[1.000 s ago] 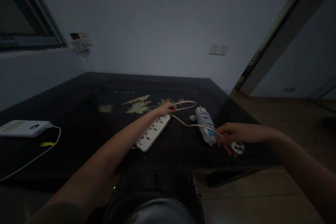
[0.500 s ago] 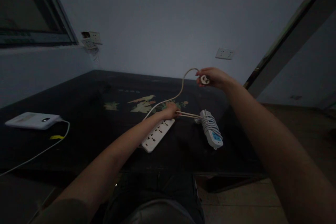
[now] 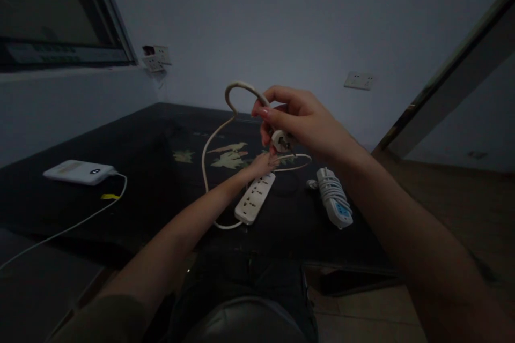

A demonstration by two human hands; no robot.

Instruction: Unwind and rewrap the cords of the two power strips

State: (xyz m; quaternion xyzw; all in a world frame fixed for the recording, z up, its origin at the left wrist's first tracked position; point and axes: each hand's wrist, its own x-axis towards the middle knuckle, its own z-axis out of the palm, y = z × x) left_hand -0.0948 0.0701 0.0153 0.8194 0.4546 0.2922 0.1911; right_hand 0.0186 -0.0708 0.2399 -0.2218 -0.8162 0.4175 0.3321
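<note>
A white power strip lies on the dark table. My left hand rests at the strip's far end, fingers closed on its beige cord where the cord leaves the strip. My right hand is raised above the table and is closed on the cord's plug. The cord arcs up from that hand, loops down on the left and runs under the strip's near end. A second strip, white with its cable wound round it, lies just right of the first, untouched.
A white power bank with a white cable lies on the table's left. Wall sockets sit on the back wall, more sockets near the window frame. A door frame stands right. My dark-trousered lap is below.
My right hand carried the plug from low beside the wound strip up and then leftward toward me, drawing the cord into a tall loop. My left hand stayed at the strip's end.
</note>
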